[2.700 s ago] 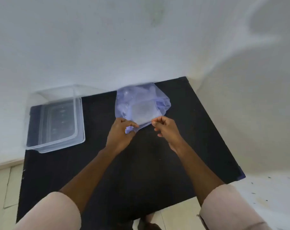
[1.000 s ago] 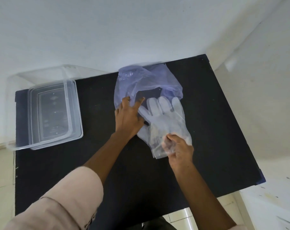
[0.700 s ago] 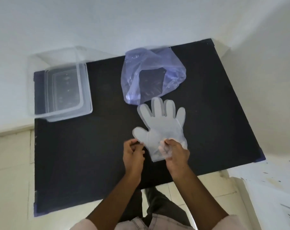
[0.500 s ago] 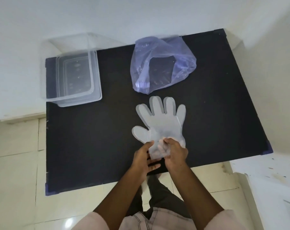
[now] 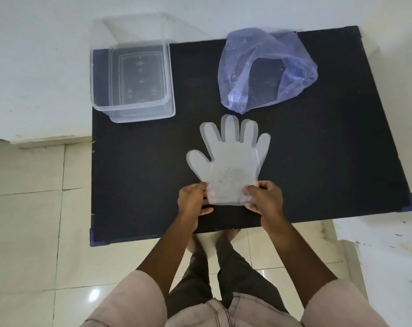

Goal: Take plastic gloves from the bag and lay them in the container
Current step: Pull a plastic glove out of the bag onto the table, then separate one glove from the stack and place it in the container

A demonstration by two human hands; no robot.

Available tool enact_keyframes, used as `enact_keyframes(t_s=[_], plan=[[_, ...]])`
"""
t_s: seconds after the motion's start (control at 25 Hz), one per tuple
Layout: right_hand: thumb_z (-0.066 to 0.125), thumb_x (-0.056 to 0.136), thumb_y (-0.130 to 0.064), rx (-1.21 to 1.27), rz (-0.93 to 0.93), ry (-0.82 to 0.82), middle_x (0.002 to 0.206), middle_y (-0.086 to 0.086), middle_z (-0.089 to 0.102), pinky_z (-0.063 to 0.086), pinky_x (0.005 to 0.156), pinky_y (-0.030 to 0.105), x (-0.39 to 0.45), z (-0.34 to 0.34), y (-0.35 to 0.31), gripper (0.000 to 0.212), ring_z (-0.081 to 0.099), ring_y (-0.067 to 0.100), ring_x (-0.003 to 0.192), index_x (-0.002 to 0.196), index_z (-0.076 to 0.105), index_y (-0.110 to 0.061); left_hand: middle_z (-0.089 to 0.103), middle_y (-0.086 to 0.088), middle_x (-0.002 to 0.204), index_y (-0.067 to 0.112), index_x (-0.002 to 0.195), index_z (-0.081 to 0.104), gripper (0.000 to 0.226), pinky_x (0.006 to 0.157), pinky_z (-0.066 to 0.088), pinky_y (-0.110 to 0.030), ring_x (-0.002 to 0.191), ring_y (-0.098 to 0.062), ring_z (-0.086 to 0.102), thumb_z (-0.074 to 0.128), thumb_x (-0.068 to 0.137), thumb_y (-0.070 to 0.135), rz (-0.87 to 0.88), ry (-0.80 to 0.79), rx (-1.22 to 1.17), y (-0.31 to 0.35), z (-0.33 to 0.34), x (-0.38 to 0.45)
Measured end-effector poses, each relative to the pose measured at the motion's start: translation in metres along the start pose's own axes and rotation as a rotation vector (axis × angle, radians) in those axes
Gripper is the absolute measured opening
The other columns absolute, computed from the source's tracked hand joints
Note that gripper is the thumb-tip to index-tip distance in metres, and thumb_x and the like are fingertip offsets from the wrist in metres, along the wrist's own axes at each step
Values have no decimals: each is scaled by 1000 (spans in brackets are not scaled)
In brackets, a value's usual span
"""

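While flat on table [image 5: 129,185], glove [image 5: 231,161] cuff pinched between hands.

Black table [image 5: 318,185]: container [image 5: 131,81], bag [image 5: 266,67], glove [image 5: 231,161].

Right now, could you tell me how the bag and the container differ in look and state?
The bag is soft, crumpled and blue-tinted; the container is rigid, rectangular and colourless. The bag lies slumped on its side with its mouth open toward the glove; the container stands upright, open at the top. Both are see-through, sit on the black table, and neither is being touched.
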State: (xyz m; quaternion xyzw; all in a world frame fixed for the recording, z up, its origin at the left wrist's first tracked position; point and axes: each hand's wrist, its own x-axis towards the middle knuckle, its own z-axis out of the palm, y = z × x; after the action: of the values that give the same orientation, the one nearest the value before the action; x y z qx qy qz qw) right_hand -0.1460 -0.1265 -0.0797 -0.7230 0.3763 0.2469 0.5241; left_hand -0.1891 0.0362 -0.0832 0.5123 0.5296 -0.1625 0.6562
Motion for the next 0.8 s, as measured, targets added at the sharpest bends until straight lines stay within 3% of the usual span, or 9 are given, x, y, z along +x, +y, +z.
enact_keyframes(t_s=[0.16,0.28,0.36,0.48,0.68,0.8], plan=[[75,77,-30,-519,-559,165,119,5,55,49,90,33,-20,4,2,50,54,21,109,119,51,-17,75,-10,89,10,95,70,29,66,57,-35,82,-24,71,49,96,31,-89,-105,-16,-1,-15,-6],[72,79,-36,-747,-877,-58,119,7,62,42,94,31,-28,18,11,40,55,22,109,113,62,-17,75,-11,92,8,98,70,30,67,57,-35,82,-23,72,49,96,30,-87,-129,-26,-4,-19,-6],[70,79,-45,-901,-906,-170,115,4,65,43,94,34,-28,30,16,39,56,21,106,108,66,-19,76,-10,90,7,100,71,32,65,57,-33,78,-22,72,49,96,30,-64,-135,-40,-4,-19,-6],[64,82,-50,-1003,-884,-186,114,1,67,44,95,35,-24,40,18,39,56,19,106,109,66,-22,77,-10,89,7,98,72,33,64,57,-33,77,-22,73,49,97,31,-34,-123,-47,-3,-19,-5],[56,92,-39,-902,-838,-154,108,2,71,44,95,28,-21,40,18,28,59,15,100,104,70,-18,78,-9,89,10,96,73,28,72,60,-37,83,-23,74,51,97,26,-11,-123,-32,-2,-19,-5],[59,91,-34,-811,-795,-161,102,4,72,49,95,32,-20,41,15,23,62,16,93,98,71,-16,78,-9,91,9,97,73,20,71,61,-36,84,-23,74,61,91,23,-6,-136,-11,-4,-18,-3]])
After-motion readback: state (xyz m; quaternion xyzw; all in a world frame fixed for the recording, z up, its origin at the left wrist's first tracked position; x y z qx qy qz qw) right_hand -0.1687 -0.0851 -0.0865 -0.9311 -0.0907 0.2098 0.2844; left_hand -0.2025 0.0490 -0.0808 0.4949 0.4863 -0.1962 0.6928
